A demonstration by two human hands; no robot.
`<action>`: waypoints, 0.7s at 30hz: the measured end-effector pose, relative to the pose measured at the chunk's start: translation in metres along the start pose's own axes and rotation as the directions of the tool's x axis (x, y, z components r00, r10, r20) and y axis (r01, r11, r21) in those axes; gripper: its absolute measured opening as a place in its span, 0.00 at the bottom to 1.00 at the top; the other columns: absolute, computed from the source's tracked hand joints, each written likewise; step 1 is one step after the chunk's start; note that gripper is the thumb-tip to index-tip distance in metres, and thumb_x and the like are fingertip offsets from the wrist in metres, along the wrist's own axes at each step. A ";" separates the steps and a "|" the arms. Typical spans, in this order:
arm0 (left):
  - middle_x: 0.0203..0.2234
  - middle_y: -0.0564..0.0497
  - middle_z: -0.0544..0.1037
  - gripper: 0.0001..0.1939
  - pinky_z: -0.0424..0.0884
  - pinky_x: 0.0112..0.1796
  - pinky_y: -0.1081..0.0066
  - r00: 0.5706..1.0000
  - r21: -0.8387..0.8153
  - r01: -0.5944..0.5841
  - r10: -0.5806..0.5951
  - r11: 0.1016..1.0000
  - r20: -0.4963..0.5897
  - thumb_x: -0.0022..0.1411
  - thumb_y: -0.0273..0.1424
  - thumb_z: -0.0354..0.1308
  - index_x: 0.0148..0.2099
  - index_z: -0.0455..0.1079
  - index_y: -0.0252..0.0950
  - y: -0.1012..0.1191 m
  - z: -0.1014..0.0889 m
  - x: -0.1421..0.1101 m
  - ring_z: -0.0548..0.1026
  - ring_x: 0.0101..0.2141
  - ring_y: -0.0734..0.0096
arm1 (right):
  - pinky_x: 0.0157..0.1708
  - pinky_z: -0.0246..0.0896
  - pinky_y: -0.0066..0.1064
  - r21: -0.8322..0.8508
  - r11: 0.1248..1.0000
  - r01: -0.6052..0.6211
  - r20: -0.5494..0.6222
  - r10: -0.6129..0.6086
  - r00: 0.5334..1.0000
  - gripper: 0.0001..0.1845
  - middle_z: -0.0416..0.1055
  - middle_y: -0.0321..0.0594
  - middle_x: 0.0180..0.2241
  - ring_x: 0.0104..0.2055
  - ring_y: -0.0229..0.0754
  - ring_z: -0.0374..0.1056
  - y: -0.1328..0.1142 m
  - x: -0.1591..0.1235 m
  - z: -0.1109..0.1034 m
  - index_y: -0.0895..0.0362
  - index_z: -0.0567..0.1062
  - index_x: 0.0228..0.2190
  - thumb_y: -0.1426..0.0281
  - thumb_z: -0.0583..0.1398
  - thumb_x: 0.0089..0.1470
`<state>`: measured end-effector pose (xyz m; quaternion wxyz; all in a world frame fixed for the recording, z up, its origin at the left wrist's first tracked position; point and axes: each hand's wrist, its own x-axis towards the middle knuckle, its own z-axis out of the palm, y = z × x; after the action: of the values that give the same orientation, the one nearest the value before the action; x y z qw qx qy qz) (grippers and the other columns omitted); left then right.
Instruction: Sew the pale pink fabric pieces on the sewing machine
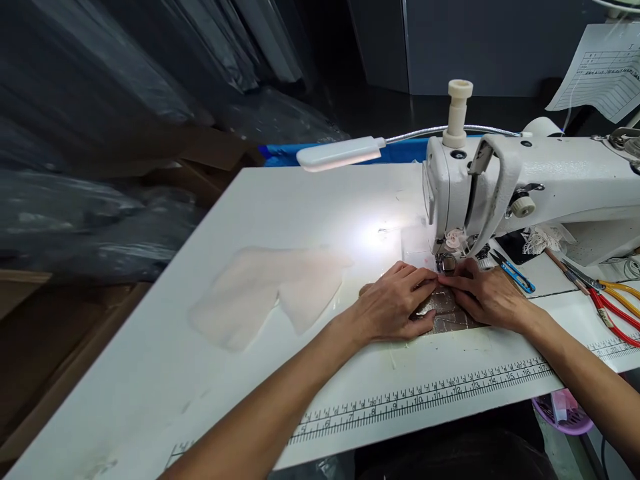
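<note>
A piece of shiny brownish-grey fabric (454, 312) lies on the table under the needle area of a white sewing machine (560, 177). My left hand (400, 303) rests on its left part, fingers together and bent, fingertips close to the presser foot (445, 263). From the right, my right hand (487, 293) pinches the fabric's edge just in front of the foot. The fingertips of both hands nearly meet there. Some of the fabric is hidden under the hands.
Pale pink cut fabric (270, 290) lies left of my hands. Blue thread snips (514, 272) and red-handled scissors (607, 310) lie right of the machine's needle end. A lamp (341, 153) hangs over the table's back edge. A ruler strip (420, 400) runs along the front.
</note>
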<state>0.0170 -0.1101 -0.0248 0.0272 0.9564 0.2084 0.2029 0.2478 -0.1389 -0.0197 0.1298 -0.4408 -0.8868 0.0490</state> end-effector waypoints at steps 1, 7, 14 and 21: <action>0.45 0.40 0.77 0.17 0.73 0.41 0.56 1.000 0.012 0.001 -0.001 1.000 -0.003 0.63 0.35 0.53 0.50 0.71 0.31 0.000 0.000 0.000 0.76 0.40 0.57 | 0.31 0.64 0.32 0.001 1.000 0.000 0.001 0.000 1.000 0.20 0.71 0.47 0.44 0.31 0.39 0.65 0.000 0.000 0.000 0.51 0.76 0.53 0.67 0.51 0.66; 0.47 0.37 0.76 0.19 0.73 0.45 0.54 1.000 0.007 0.029 -0.029 1.000 0.003 0.64 0.35 0.51 0.51 0.71 0.28 -0.002 0.000 0.002 0.76 0.45 0.54 | 0.30 0.65 0.32 0.007 1.000 -0.018 0.007 0.018 1.000 0.20 0.70 0.49 0.45 0.32 0.40 0.66 -0.002 0.000 0.000 0.52 0.75 0.54 0.68 0.51 0.66; 0.47 0.38 0.76 0.20 0.71 0.45 0.54 0.998 0.008 0.059 -0.059 0.998 -0.024 0.63 0.37 0.52 0.52 0.71 0.31 -0.007 0.000 0.005 0.77 0.44 0.56 | 0.31 0.64 0.31 0.195 0.979 -0.059 0.025 0.055 0.998 0.19 0.71 0.47 0.42 0.31 0.39 0.67 0.002 -0.003 -0.006 0.54 0.77 0.52 0.69 0.52 0.64; 0.49 0.39 0.75 0.20 0.69 0.46 0.53 0.997 0.028 0.077 -0.077 0.997 0.018 0.63 0.38 0.53 0.53 0.70 0.33 -0.010 -0.001 0.006 0.75 0.45 0.55 | 0.32 0.63 0.31 0.361 0.916 -0.176 0.027 0.178 0.984 0.17 0.74 0.43 0.34 0.32 0.40 0.68 0.005 0.001 -0.017 0.57 0.80 0.39 0.65 0.52 0.65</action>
<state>0.0175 -0.0983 -0.0231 0.0241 0.9498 0.2474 0.1898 0.2558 -0.1357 -0.0046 0.2066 -0.4877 -0.8187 0.2217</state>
